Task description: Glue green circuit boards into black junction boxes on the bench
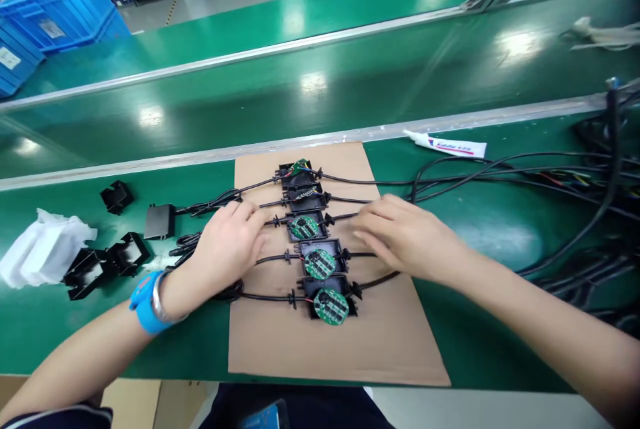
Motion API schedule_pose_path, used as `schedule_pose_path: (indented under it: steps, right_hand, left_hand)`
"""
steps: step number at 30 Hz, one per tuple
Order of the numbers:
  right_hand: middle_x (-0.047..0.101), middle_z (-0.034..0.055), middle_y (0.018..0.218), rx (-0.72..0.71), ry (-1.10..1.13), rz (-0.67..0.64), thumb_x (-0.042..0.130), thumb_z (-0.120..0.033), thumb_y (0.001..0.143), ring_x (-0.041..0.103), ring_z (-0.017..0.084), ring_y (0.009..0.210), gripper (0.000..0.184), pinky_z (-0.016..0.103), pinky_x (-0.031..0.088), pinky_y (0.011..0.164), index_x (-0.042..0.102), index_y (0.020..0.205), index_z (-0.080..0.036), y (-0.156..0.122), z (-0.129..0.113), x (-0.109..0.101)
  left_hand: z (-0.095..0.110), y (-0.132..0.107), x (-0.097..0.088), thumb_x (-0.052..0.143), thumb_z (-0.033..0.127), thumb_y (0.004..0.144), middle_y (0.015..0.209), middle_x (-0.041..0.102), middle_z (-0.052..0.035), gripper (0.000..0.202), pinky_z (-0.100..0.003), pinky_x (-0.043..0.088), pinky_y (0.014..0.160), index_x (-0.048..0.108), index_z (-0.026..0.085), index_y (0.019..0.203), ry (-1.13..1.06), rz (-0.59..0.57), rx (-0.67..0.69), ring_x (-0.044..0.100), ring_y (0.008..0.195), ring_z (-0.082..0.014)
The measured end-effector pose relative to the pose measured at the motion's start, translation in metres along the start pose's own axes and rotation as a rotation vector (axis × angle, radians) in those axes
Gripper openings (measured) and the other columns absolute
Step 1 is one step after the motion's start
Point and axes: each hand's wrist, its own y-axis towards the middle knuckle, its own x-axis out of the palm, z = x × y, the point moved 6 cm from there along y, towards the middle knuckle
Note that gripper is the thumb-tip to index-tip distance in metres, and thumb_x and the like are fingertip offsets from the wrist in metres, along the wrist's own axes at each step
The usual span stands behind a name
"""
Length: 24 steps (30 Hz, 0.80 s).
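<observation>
Several small black housings with round green circuit boards (pixel 320 263) lie in a row on a cardboard sheet (pixel 385 342), each with black cables running out both sides. My left hand (pixel 227 242) rests palm down on the cables left of the row, fingers curled toward the middle housing (pixel 303 226). My right hand (pixel 400 234) lies on the cables to the right of the same housing, fingers together and bent slightly. Whether either hand pinches a cable is hidden under the fingers. A blue wristband (pixel 145 306) is on my left wrist.
Loose black plastic housing parts (pixel 107 262) and a white cloth (pixel 43 249) lie at the left. A white tube (pixel 450 145) sits behind the cardboard. A tangle of black cables (pixel 575 182) fills the right side. Green conveyor belts and blue crates (pixel 55 12) lie beyond.
</observation>
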Motion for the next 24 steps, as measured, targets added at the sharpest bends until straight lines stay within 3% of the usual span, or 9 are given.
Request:
schedule_pose_path:
  steps: [3,6,9,12,14,17,21,24]
  right_hand:
    - [0.064,0.0092,0.083,-0.033,-0.125,-0.043,0.049,-0.02,0.095,0.054,0.021,0.081,0.021,0.034,0.043,0.076,0.066,0.084,-0.016,0.015,0.016,0.011]
    - [0.06,0.006,0.073,-0.059,-0.056,-0.137,0.047,-0.021,0.096,0.053,0.018,0.073,0.028,0.033,0.041,0.071,0.062,0.072,-0.018,0.02,0.023,0.015]
    - [0.063,0.0056,0.077,-0.045,0.041,-0.191,0.045,-0.028,0.1,0.056,0.018,0.076,0.032,0.032,0.044,0.074,0.065,0.076,-0.02,0.033,0.033,0.011]
    - [0.065,0.0087,0.083,0.056,-0.037,-0.147,0.045,-0.033,0.099,0.059,0.022,0.083,0.03,0.036,0.048,0.078,0.067,0.085,-0.018,0.054,0.058,0.014]
    - [0.066,0.0119,0.089,0.129,-0.105,-0.13,0.049,-0.032,0.095,0.061,0.026,0.09,0.025,0.039,0.051,0.081,0.067,0.093,-0.015,0.066,0.075,0.023]
    - [0.068,0.0124,0.098,0.187,-0.082,-0.133,0.047,-0.026,0.092,0.063,0.026,0.094,0.024,0.039,0.052,0.083,0.066,0.102,-0.015,0.073,0.09,0.038]
    - [0.068,0.0088,0.092,0.254,-0.036,-0.045,0.047,-0.021,0.088,0.063,0.024,0.091,0.017,0.036,0.051,0.081,0.064,0.089,-0.018,0.076,0.099,0.041]
    - [0.068,0.0066,0.087,0.32,0.013,-0.05,0.05,-0.021,0.084,0.063,0.022,0.086,0.012,0.034,0.05,0.077,0.062,0.086,-0.019,0.08,0.105,0.039]
  left_hand:
    - [-0.014,0.012,0.021,0.054,0.017,0.093,0.096,0.068,-0.0087,0.019,-0.039,0.054,0.08,0.067,0.017,0.106,-0.056,-0.045,0.003,0.064,0.09,-0.0256]
    - [-0.017,0.011,0.032,0.051,0.018,0.095,0.094,0.071,-0.0059,0.018,-0.034,0.055,0.077,0.068,0.018,0.1,-0.182,-0.073,0.034,0.066,0.086,-0.0213]
    - [-0.029,0.024,0.027,0.048,0.018,0.096,0.096,0.072,-0.0055,0.021,-0.033,0.054,0.081,0.069,0.019,0.099,-0.252,-0.066,0.032,0.066,0.089,-0.0204]
    - [-0.06,0.053,0.017,0.05,0.021,0.095,0.108,0.069,-0.0118,0.025,-0.041,0.051,0.092,0.067,0.014,0.112,-0.17,-0.009,-0.105,0.063,0.103,-0.0265]
    - [-0.078,0.07,0.022,0.054,0.024,0.093,0.11,0.068,-0.0136,0.025,-0.043,0.049,0.091,0.067,0.013,0.111,-0.146,-0.097,-0.179,0.062,0.104,-0.0286]
    - [-0.091,0.081,0.037,0.056,0.025,0.09,0.089,0.07,-0.0064,0.014,-0.035,0.048,0.077,0.068,0.017,0.091,-0.245,-0.262,-0.232,0.064,0.083,-0.0224]
    - [-0.097,0.083,0.037,0.061,0.021,0.084,0.085,0.067,-0.003,0.003,-0.029,0.042,0.067,0.062,0.019,0.084,-0.282,-0.098,-0.325,0.061,0.076,-0.0178]
    - [-0.096,0.084,0.041,0.062,0.019,0.081,0.083,0.066,-0.0029,0.005,-0.029,0.039,0.066,0.059,0.019,0.077,-0.248,-0.089,-0.348,0.059,0.077,-0.018]
